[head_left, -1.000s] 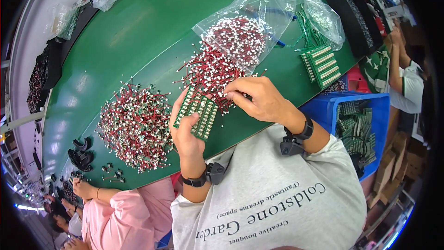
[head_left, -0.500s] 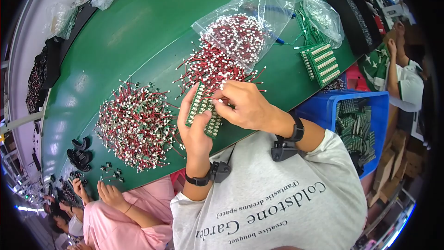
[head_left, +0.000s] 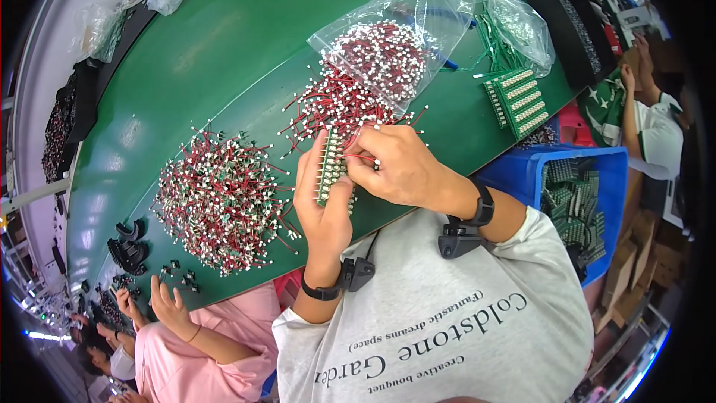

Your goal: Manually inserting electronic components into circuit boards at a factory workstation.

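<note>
Fingers of the left hand (head_left: 322,201) wrap the green board (head_left: 329,168), holding it upright. The right hand (head_left: 395,168) pinches a red wire (head_left: 358,157) against its top edge.

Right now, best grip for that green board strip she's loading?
Hold the green board strip by its long edges, from the left, as the left hand does. It stands nearly upright, its pin face open to the right hand; gripping that face would block insertion.

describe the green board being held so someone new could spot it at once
On the near edge of the green table, between two heaps of red-wired parts, the left hand grips a narrow green board. Unlike the stacked boards lying farther right, it is lifted, with the right hand pinching at it.
</note>
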The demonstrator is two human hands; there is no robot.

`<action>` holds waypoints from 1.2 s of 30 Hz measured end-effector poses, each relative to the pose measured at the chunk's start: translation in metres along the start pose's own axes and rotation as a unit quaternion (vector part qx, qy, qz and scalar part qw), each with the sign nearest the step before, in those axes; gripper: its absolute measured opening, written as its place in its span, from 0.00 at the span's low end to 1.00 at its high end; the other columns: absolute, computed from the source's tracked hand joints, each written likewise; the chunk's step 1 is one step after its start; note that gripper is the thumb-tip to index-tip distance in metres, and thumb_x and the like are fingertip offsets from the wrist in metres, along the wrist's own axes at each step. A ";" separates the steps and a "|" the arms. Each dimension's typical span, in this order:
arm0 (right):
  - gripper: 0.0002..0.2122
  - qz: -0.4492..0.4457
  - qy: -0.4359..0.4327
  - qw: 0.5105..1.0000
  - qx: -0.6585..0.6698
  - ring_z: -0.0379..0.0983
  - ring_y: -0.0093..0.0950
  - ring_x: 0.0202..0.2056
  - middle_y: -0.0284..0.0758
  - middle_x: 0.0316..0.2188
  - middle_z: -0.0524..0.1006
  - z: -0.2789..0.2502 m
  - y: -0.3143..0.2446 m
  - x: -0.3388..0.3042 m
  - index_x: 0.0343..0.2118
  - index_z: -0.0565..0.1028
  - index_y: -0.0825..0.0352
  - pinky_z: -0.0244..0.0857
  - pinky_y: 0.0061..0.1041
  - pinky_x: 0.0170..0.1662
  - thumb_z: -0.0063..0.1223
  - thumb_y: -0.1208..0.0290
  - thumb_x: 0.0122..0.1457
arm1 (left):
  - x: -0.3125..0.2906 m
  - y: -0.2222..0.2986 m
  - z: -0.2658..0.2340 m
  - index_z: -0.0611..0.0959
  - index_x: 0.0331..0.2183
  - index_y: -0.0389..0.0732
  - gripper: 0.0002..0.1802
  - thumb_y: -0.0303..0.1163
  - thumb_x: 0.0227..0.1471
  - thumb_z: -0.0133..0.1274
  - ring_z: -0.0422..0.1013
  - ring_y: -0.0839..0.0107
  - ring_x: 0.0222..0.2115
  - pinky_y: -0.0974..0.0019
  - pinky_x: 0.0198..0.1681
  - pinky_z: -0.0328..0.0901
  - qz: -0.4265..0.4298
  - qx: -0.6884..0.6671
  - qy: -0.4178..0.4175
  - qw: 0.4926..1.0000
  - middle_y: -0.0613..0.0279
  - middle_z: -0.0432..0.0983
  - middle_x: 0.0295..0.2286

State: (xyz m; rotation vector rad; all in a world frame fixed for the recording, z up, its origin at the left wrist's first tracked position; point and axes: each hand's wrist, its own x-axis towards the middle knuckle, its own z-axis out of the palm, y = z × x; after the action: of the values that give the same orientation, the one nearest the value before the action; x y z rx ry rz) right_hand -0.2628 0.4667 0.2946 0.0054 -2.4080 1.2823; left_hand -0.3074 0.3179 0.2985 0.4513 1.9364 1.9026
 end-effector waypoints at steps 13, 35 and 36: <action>0.07 -0.029 0.028 0.998 -0.056 0.75 0.33 0.21 0.37 0.22 0.75 0.002 -0.007 -0.003 0.32 0.75 0.71 0.69 0.30 0.24 0.59 0.80 0.49 | -0.001 0.002 -0.007 0.65 0.60 0.32 0.40 0.16 0.41 0.47 0.67 0.74 0.39 0.73 0.41 0.63 -0.016 -0.010 -0.055 0.998 0.60 0.67 0.42; 0.04 0.013 0.058 0.998 0.026 0.76 0.29 0.22 0.37 0.22 0.76 0.012 -0.001 -0.004 0.27 0.75 0.70 0.70 0.25 0.25 0.59 0.79 0.48 | -0.004 0.002 -0.003 0.64 0.61 0.30 0.40 0.15 0.41 0.42 0.67 0.80 0.37 0.77 0.41 0.63 -0.102 -0.168 -0.003 0.981 0.64 0.69 0.43; 0.04 0.012 0.056 0.998 0.024 0.75 0.29 0.21 0.37 0.22 0.76 0.013 0.000 -0.004 0.27 0.75 0.70 0.70 0.26 0.25 0.59 0.79 0.48 | -0.004 0.003 -0.004 0.64 0.61 0.31 0.40 0.14 0.41 0.43 0.67 0.80 0.38 0.77 0.42 0.62 -0.110 -0.165 -0.001 0.980 0.64 0.69 0.44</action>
State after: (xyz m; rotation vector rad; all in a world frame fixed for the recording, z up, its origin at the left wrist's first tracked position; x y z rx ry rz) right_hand -0.2637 0.4555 0.2865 -0.0796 -2.2903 1.3145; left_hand -0.3056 0.3129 0.3021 0.1347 1.5515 2.0180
